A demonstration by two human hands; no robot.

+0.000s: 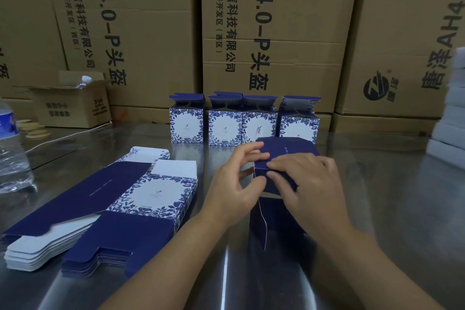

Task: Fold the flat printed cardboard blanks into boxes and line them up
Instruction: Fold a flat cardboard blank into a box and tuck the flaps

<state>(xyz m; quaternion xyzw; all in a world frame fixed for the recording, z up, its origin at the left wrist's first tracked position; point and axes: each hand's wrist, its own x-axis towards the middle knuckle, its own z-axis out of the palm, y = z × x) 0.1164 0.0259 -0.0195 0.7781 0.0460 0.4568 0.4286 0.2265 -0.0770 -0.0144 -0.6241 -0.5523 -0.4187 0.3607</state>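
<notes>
On the near left of the shiny steel table, a stack of flat dark-blue and white cardboard blanks lies printed side up. Its long axis runs diagonally from the near-left corner toward the far right, and a floral-bordered white panel shows on the top sheet. Just right of it, at the centre, stands the dark-blue cardboard box being folded. Its long axis is roughly upright, its lower end is down by the tabletop, and its closed upper end points up and slightly away from the person. The left hand pinches the box's near-left upper corner between thumb and fingertips. The right hand is curled over the near upper edge and grasps the box from the right. Beyond the hands, a row of four folded blue-and-white floral boxes stands upright across the table, printed fronts facing the person and top flaps open and pointing up; the two middle boxes touch, while the outer two stand slightly apart. At the far left edge a clear plastic water bottle stands, and behind it sits a small open brown carton. White boxes are piled at the right edge. Large brown printed shipping cartons form the backdrop.
</notes>
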